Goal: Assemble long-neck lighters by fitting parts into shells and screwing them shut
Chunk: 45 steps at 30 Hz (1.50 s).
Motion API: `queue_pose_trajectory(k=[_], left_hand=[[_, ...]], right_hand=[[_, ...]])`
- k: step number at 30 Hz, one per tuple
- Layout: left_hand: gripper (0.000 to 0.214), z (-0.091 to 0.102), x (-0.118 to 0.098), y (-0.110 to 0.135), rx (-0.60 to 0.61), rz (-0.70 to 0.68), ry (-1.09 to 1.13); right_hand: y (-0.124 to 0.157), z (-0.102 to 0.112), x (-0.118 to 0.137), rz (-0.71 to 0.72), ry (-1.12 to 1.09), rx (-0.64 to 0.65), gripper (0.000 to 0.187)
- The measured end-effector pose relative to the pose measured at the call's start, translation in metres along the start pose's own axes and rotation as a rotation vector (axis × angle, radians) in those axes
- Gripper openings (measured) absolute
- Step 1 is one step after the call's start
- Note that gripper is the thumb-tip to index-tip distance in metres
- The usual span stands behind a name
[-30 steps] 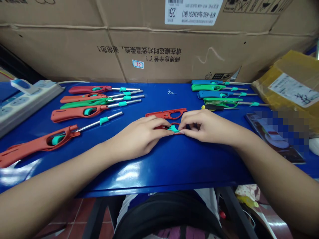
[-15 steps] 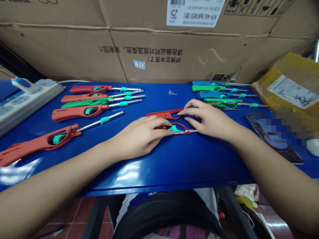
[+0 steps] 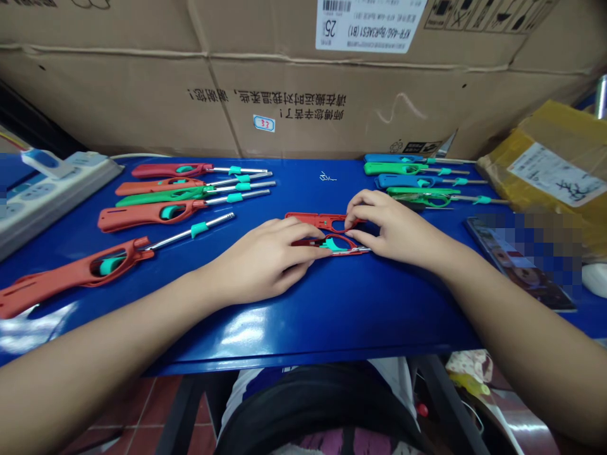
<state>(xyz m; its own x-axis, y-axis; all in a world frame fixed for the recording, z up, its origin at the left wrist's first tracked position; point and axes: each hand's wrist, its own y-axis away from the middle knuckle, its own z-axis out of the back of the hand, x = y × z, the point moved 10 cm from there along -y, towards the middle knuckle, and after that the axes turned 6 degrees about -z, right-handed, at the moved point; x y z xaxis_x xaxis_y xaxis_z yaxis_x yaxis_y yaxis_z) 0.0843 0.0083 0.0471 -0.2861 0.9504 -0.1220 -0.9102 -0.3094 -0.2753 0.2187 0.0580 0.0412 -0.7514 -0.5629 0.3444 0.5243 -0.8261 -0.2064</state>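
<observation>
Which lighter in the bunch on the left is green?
The green lighter, third from the back; the other four there are red or orange.

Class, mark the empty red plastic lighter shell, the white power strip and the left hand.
Empty red plastic lighter shell (image 3: 313, 220): head view, flat handle end.
White power strip (image 3: 57, 189): head view, top face.
Left hand (image 3: 265, 259): head view, its back.

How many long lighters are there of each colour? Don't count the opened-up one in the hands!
Red or orange lighters: 4
Green lighters: 3
Blue lighters: 2
Total: 9
Not counted: the open red lighter under the left hand and the red shell half pinched by the right hand.
</observation>
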Motion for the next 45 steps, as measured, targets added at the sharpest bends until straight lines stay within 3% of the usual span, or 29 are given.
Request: queue_pose_trajectory(k=[18,23,26,29,34,41,45], left_hand=[[0.034,-0.002,0.000,0.000,0.010,0.010,0.041],[0.035,0.017,0.002,0.001,-0.148,0.002,-0.003],[0.040,0.039,0.007,0.006,-0.313,0.043,-0.110],[0.048,0.052,0.018,0.011,-0.365,0.146,-0.214],[0.047,0.044,0.029,0.012,-0.289,0.194,-0.184],[0.046,0.033,0.024,0.007,-0.229,0.132,-0.048],[0.037,0.036,0.023,0.006,-0.205,0.121,-0.054]], right_hand=[[0.001,0.010,0.006,-0.057,-0.039,-0.052,0.004],[0.004,0.028,-0.002,-0.148,-0.113,-0.224,0.005],[0.005,0.035,-0.004,-0.164,-0.325,-0.293,0.010],[0.003,0.028,-0.004,-0.199,-0.638,-0.240,0.017],[0.000,0.012,0.005,-0.231,-0.891,-0.060,0.022],[0.001,0.003,-0.002,-0.307,-0.843,-0.008,0.022],[0.001,0.006,0.006,-0.240,-0.689,-0.006,0.031]])
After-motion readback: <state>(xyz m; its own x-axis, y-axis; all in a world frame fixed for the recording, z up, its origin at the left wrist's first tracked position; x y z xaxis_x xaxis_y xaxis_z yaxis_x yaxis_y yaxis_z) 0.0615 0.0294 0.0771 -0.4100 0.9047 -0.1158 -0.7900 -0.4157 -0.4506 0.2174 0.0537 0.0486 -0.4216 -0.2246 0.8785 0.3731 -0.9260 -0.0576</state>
